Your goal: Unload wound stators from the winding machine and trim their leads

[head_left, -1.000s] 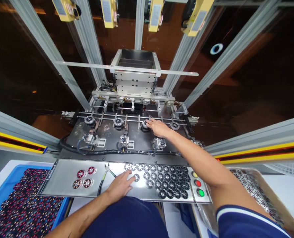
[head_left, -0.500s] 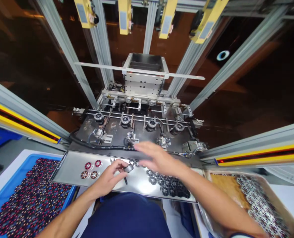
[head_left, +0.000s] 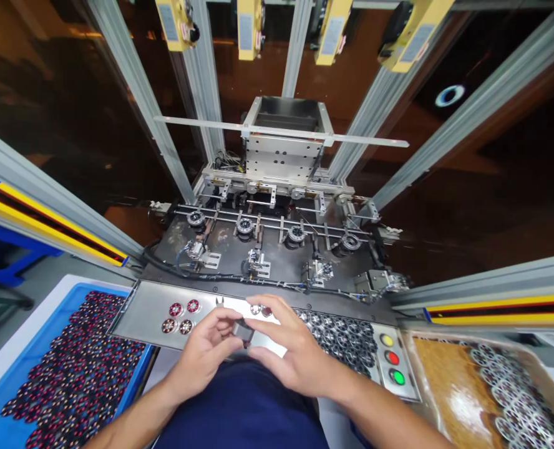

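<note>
Both hands meet over the steel tray (head_left: 136,318) at the machine's front. My left hand (head_left: 206,352) pinches a small dark round stator part (head_left: 242,330) between thumb and fingers. My right hand (head_left: 289,349) closes on the same part from the right, fingers curled around it. Several more bare metal stators (head_left: 337,333) lie in rows on the tray just right of my hands. Wound red-copper stators (head_left: 181,316) sit in a small group on the tray's left.
The winding machine has several stators on fixtures (head_left: 296,235) along its rail behind the tray. Yellow, red and green buttons (head_left: 390,358) sit at the tray's right end. A blue bin (head_left: 62,380) of wound stators lies left; a tray of bare stators (head_left: 506,386) lies right.
My right hand came back from the machine's fixture to the tray and joined my left hand. My left hand lifted a stator off the tray. The view shifted left.
</note>
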The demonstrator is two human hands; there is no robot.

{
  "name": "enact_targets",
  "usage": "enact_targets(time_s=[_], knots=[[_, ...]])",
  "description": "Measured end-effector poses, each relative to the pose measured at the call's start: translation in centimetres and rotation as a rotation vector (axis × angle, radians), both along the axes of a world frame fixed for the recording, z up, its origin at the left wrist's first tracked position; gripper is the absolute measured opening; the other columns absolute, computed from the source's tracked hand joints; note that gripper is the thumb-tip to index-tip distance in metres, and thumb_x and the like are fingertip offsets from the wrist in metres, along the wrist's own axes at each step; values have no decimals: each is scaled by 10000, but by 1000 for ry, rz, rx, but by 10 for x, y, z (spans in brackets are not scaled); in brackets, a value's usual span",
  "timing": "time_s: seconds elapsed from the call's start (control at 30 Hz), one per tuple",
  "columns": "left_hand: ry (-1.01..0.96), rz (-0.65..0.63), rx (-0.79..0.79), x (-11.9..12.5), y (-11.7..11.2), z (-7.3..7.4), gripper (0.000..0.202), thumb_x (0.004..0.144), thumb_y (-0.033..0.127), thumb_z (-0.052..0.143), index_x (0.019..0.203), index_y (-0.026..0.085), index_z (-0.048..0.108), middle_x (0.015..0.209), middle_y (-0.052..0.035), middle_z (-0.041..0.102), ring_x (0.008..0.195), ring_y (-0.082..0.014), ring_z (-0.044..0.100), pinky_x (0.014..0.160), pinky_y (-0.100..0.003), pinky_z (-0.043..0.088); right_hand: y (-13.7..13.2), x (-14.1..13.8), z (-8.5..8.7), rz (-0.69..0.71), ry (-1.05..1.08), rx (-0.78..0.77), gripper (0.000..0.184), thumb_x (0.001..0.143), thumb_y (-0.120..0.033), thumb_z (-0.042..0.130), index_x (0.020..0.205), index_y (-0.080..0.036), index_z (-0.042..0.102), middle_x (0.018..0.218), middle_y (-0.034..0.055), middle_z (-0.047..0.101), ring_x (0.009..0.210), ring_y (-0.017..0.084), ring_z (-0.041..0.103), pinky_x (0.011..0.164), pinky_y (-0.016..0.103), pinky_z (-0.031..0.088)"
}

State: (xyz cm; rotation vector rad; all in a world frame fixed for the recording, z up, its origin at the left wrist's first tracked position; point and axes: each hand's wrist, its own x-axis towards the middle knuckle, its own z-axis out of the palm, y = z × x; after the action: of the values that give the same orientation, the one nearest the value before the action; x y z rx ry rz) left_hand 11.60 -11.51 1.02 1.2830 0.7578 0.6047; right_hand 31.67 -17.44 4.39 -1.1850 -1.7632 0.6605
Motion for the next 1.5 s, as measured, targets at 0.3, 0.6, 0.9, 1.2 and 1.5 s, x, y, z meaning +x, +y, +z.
enact_targets(time_s=[0.3,0.6,0.9,1.2,1.5], knots=[[338,-135,441,-24,13,11,293,734,350,774,1025,326,790,1030,-50,790,998,-300,723,929,-378,565,25,19,3,521,384,-443,186,890,-251,661,1010,-151,762,1469,118,522,1380,215,474,1150,314,359],[291,18,151,-23,37,-4,473,765,390,753,1211,248,690,1127,-92,761,932,-252,749,832,-323,623,59,140,17,307,-128,-385,283,997,-281,476,1118,-167,705,1585,71,357,1474,182,311,1220,383,238],[360,139,1,-30,46,-48,490,701,519,772,1081,213,722,1068,-116,775,917,-277,756,863,-328,611,84,323,-36,-390,-655,-641,261,937,-296,600,1145,-150,656,1462,123,484,1409,313,376,1150,568,309],[459,73,-58,-49,61,-76,482,626,513,811,1025,245,765,1098,-97,771,995,-311,738,925,-350,561,85,332,-60,-438,-826,-715,351,943,-332,597,1269,-200,577,1429,104,496,1276,279,508,1063,536,431],[484,46,-67,-41,60,-70,489,617,533,808,1005,238,771,1091,-103,771,1025,-311,728,918,-352,563,93,333,-58,-397,-893,-732,335,947,-339,592,1251,-197,583,1376,102,538,1211,259,555,1017,503,478]])
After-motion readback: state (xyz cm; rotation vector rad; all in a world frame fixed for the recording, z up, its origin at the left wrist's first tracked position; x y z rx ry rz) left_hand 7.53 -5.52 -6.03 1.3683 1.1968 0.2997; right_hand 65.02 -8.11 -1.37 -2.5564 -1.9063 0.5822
